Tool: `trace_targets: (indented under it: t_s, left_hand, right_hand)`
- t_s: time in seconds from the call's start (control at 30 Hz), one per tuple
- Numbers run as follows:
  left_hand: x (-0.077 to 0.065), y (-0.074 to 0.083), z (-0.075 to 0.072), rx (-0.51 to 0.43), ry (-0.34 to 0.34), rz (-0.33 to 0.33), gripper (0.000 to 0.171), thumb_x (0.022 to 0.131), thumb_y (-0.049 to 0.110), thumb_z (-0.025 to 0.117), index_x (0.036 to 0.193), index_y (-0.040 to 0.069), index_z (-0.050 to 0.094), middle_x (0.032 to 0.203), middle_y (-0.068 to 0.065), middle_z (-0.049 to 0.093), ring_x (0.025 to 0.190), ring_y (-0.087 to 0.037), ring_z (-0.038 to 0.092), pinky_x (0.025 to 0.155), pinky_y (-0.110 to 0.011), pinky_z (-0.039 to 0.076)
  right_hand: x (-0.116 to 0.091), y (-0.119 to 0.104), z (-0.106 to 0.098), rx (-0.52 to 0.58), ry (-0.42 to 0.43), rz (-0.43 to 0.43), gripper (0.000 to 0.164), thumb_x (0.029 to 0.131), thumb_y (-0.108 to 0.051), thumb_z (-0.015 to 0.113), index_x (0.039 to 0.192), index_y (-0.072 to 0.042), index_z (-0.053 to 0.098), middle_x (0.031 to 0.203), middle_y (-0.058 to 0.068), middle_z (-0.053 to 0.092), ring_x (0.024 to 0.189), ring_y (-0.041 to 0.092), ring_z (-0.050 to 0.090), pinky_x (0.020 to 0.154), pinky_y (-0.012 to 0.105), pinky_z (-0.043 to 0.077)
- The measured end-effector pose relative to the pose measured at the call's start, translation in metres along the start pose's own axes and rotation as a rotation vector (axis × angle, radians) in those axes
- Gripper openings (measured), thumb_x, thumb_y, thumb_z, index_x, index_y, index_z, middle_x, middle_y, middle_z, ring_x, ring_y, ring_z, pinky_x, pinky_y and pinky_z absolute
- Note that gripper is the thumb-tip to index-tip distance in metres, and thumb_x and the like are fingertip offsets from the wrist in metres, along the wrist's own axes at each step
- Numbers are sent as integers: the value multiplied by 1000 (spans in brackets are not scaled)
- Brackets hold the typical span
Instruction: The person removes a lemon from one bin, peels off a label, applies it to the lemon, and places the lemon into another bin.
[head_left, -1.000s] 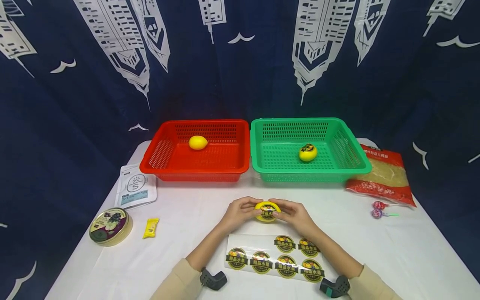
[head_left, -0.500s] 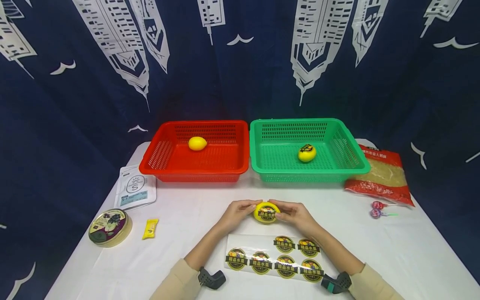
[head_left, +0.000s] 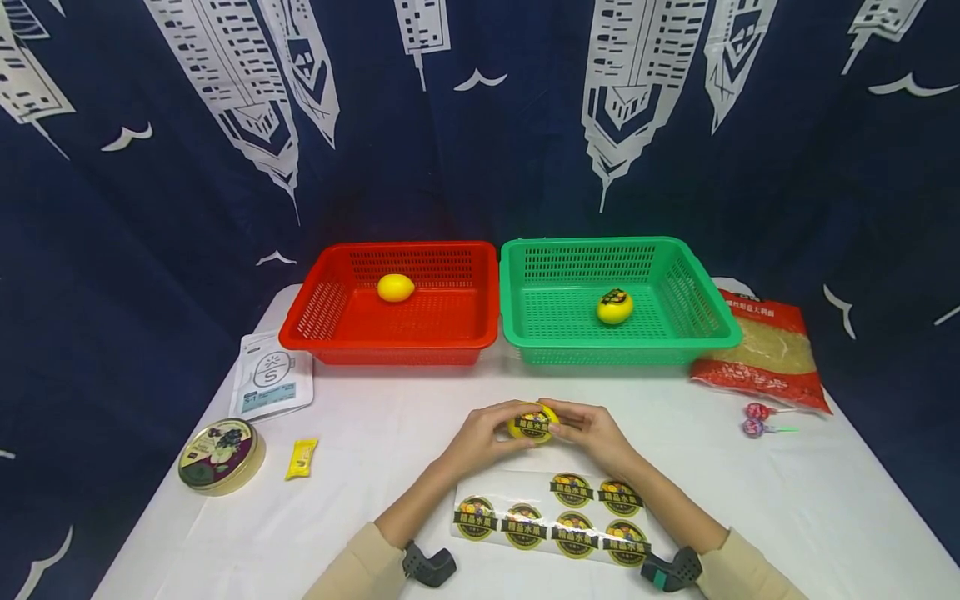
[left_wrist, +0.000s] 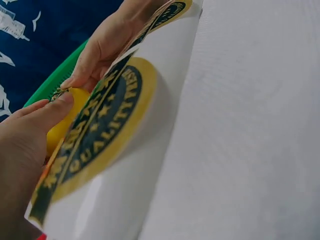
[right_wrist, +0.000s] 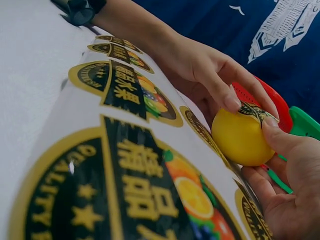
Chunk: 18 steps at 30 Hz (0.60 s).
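Note:
A yellow lemon (head_left: 522, 429) with a round black-and-gold fruit sticker (head_left: 534, 423) on its upper face is between both hands near the middle of the table. My left hand (head_left: 483, 439) holds its left side, fingers over the top and thumb along the near side. From the right, my right hand (head_left: 596, 435) grips it, the thumb at the sticker's edge. The right wrist view shows the lemon (right_wrist: 239, 140) with both thumbs by the sticker. Just in front of the hands lies a white sticker sheet (head_left: 517, 483) bearing several matching labels; my right forearm passes beside its right end.
A red basket (head_left: 390, 342) with one plain lemon (head_left: 395, 287) stands beside a green basket (head_left: 622, 342) with a stickered lemon (head_left: 615, 310). Leftward lie a white pouch (head_left: 272, 375), round tin (head_left: 221, 457) and yellow packet (head_left: 302, 458); rightward, a pasta bag (head_left: 765, 350) and lollipops (head_left: 753, 427).
My left hand has shifted slightly right, its fingers now farther over the lemon and its thumb lower, off the sticker. My right hand keeps nearly the same hold.

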<state>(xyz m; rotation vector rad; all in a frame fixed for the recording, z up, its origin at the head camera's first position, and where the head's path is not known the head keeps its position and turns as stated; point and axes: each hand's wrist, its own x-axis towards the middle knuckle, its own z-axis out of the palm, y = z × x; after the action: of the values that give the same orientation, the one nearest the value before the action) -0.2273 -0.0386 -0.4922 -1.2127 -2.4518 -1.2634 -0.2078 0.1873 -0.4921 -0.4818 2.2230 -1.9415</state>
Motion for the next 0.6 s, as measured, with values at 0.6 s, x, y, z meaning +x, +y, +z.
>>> trace_targets:
  t_s: [0.6]
  left_hand:
    - [-2,-5,1,24,29,13,44,83,36,67,125,25,57,121,7,58,112,-7,52,97,-26,40]
  right_hand:
    - [-3,-8,-10,36,93,-55,52,89,-13,62,137,-6,43,130,14,52,112,17,55,94,22,42]
